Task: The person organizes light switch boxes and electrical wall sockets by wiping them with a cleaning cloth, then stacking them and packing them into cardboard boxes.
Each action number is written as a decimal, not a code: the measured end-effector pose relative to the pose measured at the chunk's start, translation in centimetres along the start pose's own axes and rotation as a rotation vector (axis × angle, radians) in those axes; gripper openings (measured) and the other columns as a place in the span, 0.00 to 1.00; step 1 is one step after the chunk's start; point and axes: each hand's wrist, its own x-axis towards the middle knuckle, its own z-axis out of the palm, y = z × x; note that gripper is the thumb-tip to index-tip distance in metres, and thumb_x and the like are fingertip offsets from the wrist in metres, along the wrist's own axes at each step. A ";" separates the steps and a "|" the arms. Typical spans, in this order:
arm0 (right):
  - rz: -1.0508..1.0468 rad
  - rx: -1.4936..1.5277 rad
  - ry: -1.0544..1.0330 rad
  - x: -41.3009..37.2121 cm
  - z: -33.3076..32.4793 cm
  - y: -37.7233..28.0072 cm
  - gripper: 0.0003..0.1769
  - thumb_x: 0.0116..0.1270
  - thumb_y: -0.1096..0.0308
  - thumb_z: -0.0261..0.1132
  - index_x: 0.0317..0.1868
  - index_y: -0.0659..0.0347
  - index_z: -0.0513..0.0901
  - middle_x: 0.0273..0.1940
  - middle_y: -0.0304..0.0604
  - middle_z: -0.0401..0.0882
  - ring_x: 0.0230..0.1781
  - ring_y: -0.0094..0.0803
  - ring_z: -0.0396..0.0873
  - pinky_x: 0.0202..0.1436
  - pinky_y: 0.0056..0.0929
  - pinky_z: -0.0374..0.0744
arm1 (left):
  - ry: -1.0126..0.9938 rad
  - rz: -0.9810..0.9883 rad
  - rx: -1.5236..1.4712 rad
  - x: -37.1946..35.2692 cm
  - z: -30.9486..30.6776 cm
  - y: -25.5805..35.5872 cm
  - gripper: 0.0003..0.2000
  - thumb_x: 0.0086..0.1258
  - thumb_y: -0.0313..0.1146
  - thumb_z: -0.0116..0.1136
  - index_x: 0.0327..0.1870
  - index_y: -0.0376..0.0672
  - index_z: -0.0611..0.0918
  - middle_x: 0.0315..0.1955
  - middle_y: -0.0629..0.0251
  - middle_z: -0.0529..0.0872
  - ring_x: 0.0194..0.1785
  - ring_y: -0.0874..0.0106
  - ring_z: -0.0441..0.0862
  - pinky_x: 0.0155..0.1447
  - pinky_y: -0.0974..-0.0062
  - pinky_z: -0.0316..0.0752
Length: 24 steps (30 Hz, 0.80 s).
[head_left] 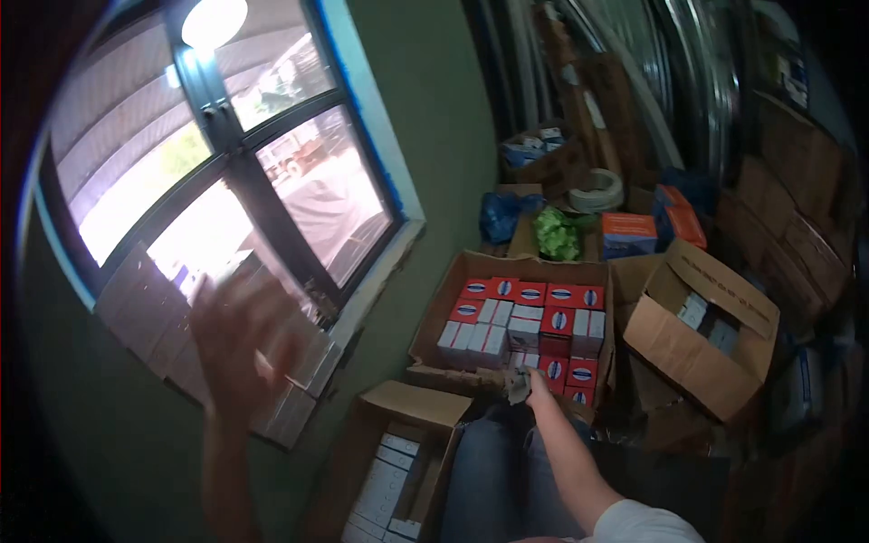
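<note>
In the head view, take as landmark the big open carton, filled with red and white boxes. At the near edge of this carton, see the right hand, with fingers closed, so far as visible, on a small grey thing, too unclear to name exactly. Left of the big open carton, in front of the window, see the left hand, raised, with fingers apart, blurred, and apparently holding nothing. Nearer and to the left of the same carton, find a lower carton with white boxes inside; to its right, a tilted carton with open flaps; behind it, a green bag and a blue bag. For good handling, hold the small grey thing firmly, but without squeezing much, and leave a little space between knuckles and carton wall. Move slowly over the red and white boxes, so as not to push any out of place or scratch any printed face. With the free left hand, better to steady the carton wall in case of bending, and to stay well away from any edge of the grey thing, perhaps sharp.
</note>
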 end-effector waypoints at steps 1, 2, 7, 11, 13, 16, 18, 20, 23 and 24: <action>0.009 0.031 -0.023 1.4 -0.6 0.1 0.14 0.71 0.62 0.54 0.51 0.58 0.78 0.46 0.46 0.82 0.45 0.43 0.82 0.47 0.47 0.82 | 0.087 -0.012 -0.374 0.7 -1.5 2.9 0.09 0.66 0.39 0.61 0.43 0.48 0.82 0.48 0.63 0.83 0.58 0.61 0.76 0.69 0.52 0.62; -0.012 0.000 0.061 3.3 -1.5 0.6 0.14 0.71 0.62 0.54 0.51 0.58 0.78 0.46 0.47 0.82 0.45 0.43 0.82 0.47 0.49 0.81 | 0.240 -0.088 -0.653 0.7 -1.6 6.1 0.07 0.68 0.39 0.57 0.42 0.48 0.81 0.43 0.64 0.83 0.53 0.62 0.76 0.64 0.54 0.66; 0.044 -0.143 0.172 3.6 -2.1 1.5 0.13 0.68 0.68 0.54 0.50 0.60 0.77 0.46 0.50 0.82 0.46 0.47 0.82 0.50 0.56 0.79 | 0.747 -0.097 -1.966 3.4 -5.0 18.2 0.10 0.70 0.44 0.55 0.44 0.51 0.78 0.38 0.71 0.82 0.50 0.63 0.76 0.63 0.54 0.66; 0.125 -0.076 0.053 4.2 -3.3 0.6 0.15 0.62 0.77 0.55 0.50 0.62 0.77 0.45 0.54 0.80 0.44 0.51 0.81 0.47 0.57 0.80 | 0.751 0.127 -2.161 4.9 -3.5 17.5 0.09 0.71 0.41 0.54 0.31 0.50 0.73 0.30 0.72 0.78 0.45 0.65 0.74 0.58 0.57 0.69; 0.038 -0.054 0.080 7.7 -4.9 0.6 0.19 0.59 0.81 0.56 0.52 0.61 0.76 0.46 0.53 0.78 0.44 0.52 0.80 0.45 0.59 0.81 | 0.825 0.191 -2.164 5.1 -2.8 17.9 0.10 0.72 0.40 0.53 0.30 0.50 0.71 0.29 0.72 0.77 0.43 0.65 0.74 0.56 0.57 0.69; -0.127 -0.100 0.168 8.0 -5.5 0.2 0.20 0.58 0.82 0.55 0.51 0.56 0.76 0.47 0.49 0.77 0.45 0.50 0.79 0.44 0.60 0.81 | 0.936 -0.064 -2.146 5.5 -3.3 21.0 0.12 0.72 0.41 0.51 0.27 0.50 0.67 0.28 0.72 0.74 0.40 0.65 0.74 0.54 0.57 0.70; -0.091 -0.026 0.050 7.5 -5.6 -0.6 0.17 0.61 0.79 0.52 0.50 0.57 0.76 0.41 0.46 0.77 0.40 0.45 0.80 0.41 0.54 0.83 | 0.835 -0.224 -2.128 5.8 -4.0 21.6 0.12 0.71 0.40 0.52 0.27 0.50 0.67 0.28 0.72 0.74 0.40 0.65 0.74 0.54 0.57 0.70; -0.085 -0.004 -0.004 5.7 -4.8 -1.2 0.16 0.60 0.79 0.51 0.48 0.59 0.76 0.40 0.45 0.77 0.37 0.44 0.80 0.40 0.50 0.83 | 0.678 -0.377 -2.145 5.4 -5.3 21.4 0.12 0.69 0.39 0.54 0.27 0.50 0.66 0.28 0.72 0.74 0.41 0.64 0.74 0.55 0.56 0.70; -0.204 -0.130 0.028 2.9 -3.0 -2.7 0.03 0.62 0.72 0.58 0.34 0.59 0.78 0.30 0.40 0.78 0.30 0.34 0.79 0.36 0.37 0.82 | 0.710 -0.126 -2.060 4.1 -1.6 19.7 0.09 0.69 0.40 0.55 0.30 0.49 0.72 0.29 0.70 0.76 0.37 0.66 0.75 0.47 0.64 0.72; -0.179 -0.084 0.011 1.5 -1.8 -3.2 0.06 0.63 0.65 0.63 0.33 0.57 0.79 0.29 0.38 0.79 0.30 0.31 0.79 0.34 0.33 0.81 | 0.711 -0.068 -2.014 3.6 -0.4 19.1 0.09 0.70 0.40 0.55 0.32 0.48 0.75 0.30 0.69 0.78 0.35 0.67 0.76 0.44 0.67 0.73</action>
